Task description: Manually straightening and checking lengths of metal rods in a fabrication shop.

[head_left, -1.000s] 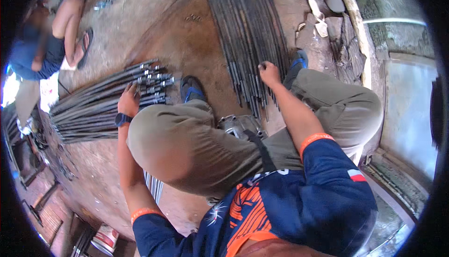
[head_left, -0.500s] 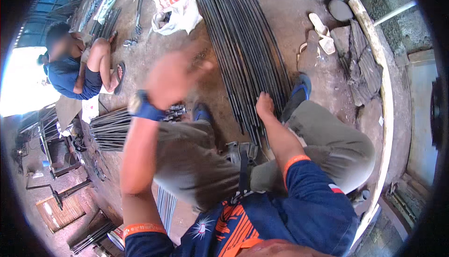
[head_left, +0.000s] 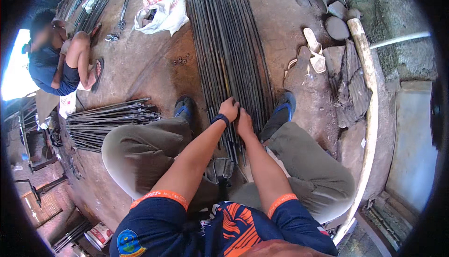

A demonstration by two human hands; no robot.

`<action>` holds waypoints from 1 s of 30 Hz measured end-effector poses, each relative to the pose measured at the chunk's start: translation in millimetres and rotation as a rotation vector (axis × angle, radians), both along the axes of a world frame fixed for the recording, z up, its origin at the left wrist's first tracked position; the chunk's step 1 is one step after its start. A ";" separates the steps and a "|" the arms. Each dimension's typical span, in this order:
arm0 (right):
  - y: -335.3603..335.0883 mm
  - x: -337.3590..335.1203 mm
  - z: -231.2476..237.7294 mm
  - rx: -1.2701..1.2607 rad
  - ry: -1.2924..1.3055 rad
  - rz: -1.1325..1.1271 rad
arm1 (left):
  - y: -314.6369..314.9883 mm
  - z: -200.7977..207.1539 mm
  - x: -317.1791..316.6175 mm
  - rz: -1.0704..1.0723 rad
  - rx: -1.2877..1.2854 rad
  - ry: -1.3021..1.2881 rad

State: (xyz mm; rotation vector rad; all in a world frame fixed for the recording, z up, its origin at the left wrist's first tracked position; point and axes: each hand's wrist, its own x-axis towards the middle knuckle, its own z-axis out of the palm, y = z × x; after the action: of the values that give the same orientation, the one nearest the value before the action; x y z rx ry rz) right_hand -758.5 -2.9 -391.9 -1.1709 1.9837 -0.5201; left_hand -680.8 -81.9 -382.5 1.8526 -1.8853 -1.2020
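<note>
A long bundle of dark metal rods (head_left: 224,37) lies on the floor between my feet, with its near ends towards me. My left hand (head_left: 229,109) and my right hand (head_left: 244,124) meet over the rods close to those ends. The fingers of my left hand are closed; whatever is in them is hidden. Just beside it, my right hand is curled around a rod, seen mostly from its back. Several small nut-like metal rings (head_left: 181,60) lie on the floor left of the bundle.
A second stack of rods (head_left: 110,123) with fittings on their ends lies by my left knee. Farther off sit a white sack (head_left: 161,7) and a person (head_left: 58,65). On the right are sandals (head_left: 314,51), stones and a pale pole (head_left: 367,65).
My left hand, blurred and raised on the left before, has come down to the rods beside my right hand. My right hand has shifted slightly towards the left. The whole view has shifted.
</note>
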 end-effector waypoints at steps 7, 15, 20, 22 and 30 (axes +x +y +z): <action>-10.8 25.8 20.7 -0.051 -0.174 -0.229 | -57.5 -7.8 -23.5 0.576 0.343 0.820; -3.6 31.2 53.4 -0.191 -0.024 -0.229 | -93.0 22.1 -32.4 0.678 0.278 0.856; -2.5 19.6 79.8 -0.279 -0.001 -0.261 | -89.7 57.3 -43.8 0.570 0.069 0.934; -19.2 8.5 106.7 -0.426 -0.028 -0.221 | -99.8 106.0 -51.2 0.529 -0.021 0.936; -130.6 -5.4 279.1 -0.978 -0.112 -0.166 | -127.4 303.2 -11.6 -0.078 -0.597 0.929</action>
State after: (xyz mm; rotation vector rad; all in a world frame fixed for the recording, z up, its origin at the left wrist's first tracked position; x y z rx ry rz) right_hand -763.9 -133.6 -112.8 -1.4640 1.7372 -1.7240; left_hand -692.3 -209.4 -79.3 0.7101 -1.5060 -1.0667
